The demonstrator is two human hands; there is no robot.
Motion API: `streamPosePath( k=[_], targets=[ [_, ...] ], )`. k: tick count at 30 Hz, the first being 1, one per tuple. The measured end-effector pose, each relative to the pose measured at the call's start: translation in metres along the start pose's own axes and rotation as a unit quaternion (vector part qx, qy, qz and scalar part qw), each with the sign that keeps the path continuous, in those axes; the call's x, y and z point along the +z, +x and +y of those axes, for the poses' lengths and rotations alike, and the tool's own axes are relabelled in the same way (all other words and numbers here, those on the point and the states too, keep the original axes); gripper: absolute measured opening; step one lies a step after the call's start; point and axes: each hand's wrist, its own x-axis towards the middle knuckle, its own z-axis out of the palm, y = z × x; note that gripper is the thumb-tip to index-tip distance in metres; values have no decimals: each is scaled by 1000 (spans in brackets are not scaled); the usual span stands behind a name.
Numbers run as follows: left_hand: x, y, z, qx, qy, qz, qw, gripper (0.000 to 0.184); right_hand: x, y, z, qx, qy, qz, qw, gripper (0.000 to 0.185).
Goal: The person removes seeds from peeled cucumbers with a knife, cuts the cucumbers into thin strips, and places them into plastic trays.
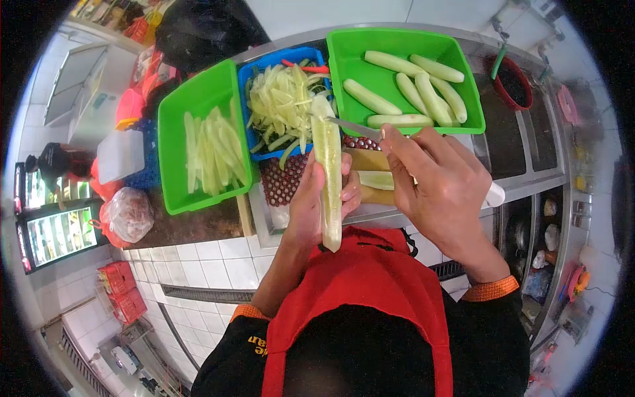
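Pale green flesh is showing on the split cucumber (329, 182), which the fingers of the left hand (305, 204) are gripping from both sides, its cut face turned up and its lower end pointing toward the red apron (370, 271). The right hand's (436, 182) fingers are clenching a knife (357, 128), whose narrow blade is reaching the cucumber's upper end; whether it is touching or only passing over, I cannot tell. Since the piece is hanging in midair without a board beneath, a slip on wet flesh could be sending the edge into the left fingers; pressing too deep could be splitting the thin shell.

Just beyond, a blue basket (264, 156) is holding a loose heap of scraps (281, 96), some drooping over its near rim and likely to be falling if more are piling up. Behind the right hand, another cucumber piece (376, 180) is lying on a board (367, 159). Farther out on the desk (205, 225), the left green tray (170, 135) is holding pale strips (221, 149), and the right green tray (350, 56) is holding peeled cucumbers (390, 63).
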Motion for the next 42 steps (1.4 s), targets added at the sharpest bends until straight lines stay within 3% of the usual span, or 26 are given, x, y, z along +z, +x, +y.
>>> streamPosePath(
  k=[8,13,21,24,26,27,29,33,35,39,42],
  targets=[
    [5,2,-1,35,44,15,998,39,5,-4,0,4,-2,10,1000,27],
    [0,5,-2,66,43,36,996,39,2,-10,-8,8,18,-50,999,26],
    [-7,2,-2,96,56,50,993,38,12,-20,-12,8,52,-31,998,25],
    [0,0,0,85,10,77,993,40,14,-23,-15,16,60,-38,997,26],
    [17,2,2,90,-40,222,970,43,12,-25,-18,24,65,-46,997,26],
    [13,2,4,91,-40,222,970,43,9,-26,-20,23,66,-68,995,26],
    [-1,4,9,121,-49,49,990,49,8,-27,-22,21,68,-90,993,26],
    [-1,2,12,106,-59,81,989,53,14,-33,-22,20,74,-94,993,28],
    [-11,4,10,137,-74,37,987,51,13,-36,-23,18,69,-106,992,31],
    [-17,1,17,159,-41,38,986,50,7,-37,-29,28,90,-132,987,26],
    [-12,1,22,168,-27,78,982,50,6,-37,-32,33,107,-132,985,23]
  ],
)
